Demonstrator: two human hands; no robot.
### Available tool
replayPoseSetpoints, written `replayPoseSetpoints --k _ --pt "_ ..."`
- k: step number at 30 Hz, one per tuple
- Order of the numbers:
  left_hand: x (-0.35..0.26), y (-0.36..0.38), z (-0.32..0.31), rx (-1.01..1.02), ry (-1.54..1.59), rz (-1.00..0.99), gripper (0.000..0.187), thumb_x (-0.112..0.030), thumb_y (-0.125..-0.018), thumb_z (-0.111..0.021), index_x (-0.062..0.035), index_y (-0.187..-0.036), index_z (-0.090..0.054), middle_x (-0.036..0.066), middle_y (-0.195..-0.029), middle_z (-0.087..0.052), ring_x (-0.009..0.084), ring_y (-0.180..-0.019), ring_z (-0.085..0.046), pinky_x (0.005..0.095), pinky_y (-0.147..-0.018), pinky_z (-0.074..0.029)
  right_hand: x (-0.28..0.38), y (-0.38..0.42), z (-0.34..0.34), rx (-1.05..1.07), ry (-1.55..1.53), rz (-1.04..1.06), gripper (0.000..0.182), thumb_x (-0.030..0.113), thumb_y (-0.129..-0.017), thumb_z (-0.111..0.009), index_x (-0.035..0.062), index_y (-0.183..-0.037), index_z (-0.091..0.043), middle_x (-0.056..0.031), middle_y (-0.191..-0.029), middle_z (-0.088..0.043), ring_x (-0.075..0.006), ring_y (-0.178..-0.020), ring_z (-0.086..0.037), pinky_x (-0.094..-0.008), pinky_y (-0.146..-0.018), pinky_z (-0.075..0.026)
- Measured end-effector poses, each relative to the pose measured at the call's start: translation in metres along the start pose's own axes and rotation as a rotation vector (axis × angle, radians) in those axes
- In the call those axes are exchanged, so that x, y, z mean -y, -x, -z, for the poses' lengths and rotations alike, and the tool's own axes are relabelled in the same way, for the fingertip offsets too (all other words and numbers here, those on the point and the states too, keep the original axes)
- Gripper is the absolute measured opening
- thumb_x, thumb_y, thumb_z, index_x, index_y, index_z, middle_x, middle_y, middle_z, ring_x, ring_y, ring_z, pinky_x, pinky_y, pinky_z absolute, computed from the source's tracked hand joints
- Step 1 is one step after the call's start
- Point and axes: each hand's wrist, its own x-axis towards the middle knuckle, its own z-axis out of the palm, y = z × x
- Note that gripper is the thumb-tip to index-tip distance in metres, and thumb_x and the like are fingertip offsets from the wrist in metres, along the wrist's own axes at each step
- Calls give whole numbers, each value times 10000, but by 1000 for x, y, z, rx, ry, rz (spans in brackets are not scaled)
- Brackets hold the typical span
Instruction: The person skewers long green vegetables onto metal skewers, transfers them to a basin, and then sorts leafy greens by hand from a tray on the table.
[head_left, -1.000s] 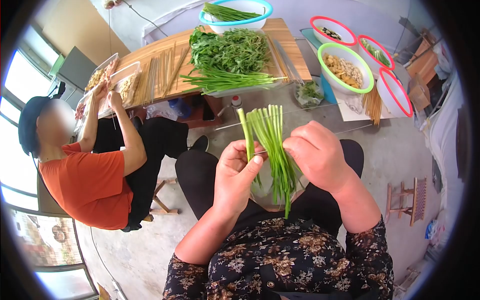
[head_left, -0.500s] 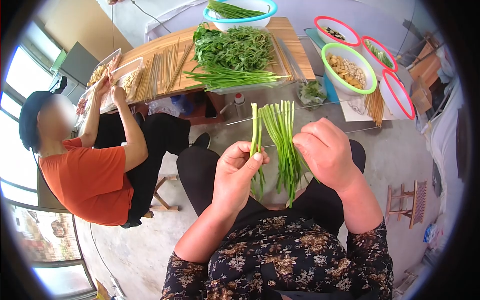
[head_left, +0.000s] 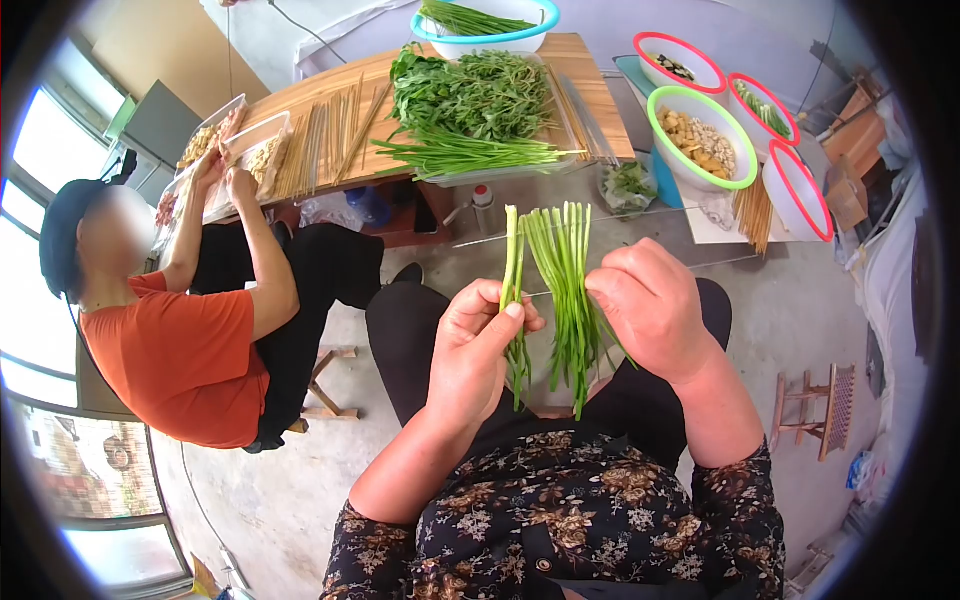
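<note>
In the head view, the left hand (head_left: 468,342) pinches a few chives (head_left: 511,250) between thumb and fingers. A thicker bunch (head_left: 564,290) hangs beside the right hand (head_left: 650,310), its fingers curled, their hold unclear. Greens (head_left: 470,95) lie on the worktop (head_left: 570,54).

Black top (head_left: 560,505) with brown and cream flowers (head_left: 628,485), plain black trousers (head_left: 402,340).
</note>
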Motion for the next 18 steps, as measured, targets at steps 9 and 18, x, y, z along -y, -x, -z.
replayPoseSetpoints --k 9,18 --pt "7 -5 -6 40 78 26 57 -25 -970 -546 -52 -991 -592 72 -930 -625 176 -850 -586 348 -842 -482 -2 4 -2 -16 -27 -18 162 29 -714 -675 64 -866 -632 -45 -806 -557 -221 -680 -560 -330 -561 -471" --pt "6 0 -9 -83 -20 -62 62 -35 -972 -568 -55 -1030 -572 87 -995 -661 179 -918 -630 305 -820 -472 -2 5 2 -24 -4 -22 177 26 -719 -671 60 -888 -633 -46 -818 -560 -222 -682 -559 -329 -563 -469"
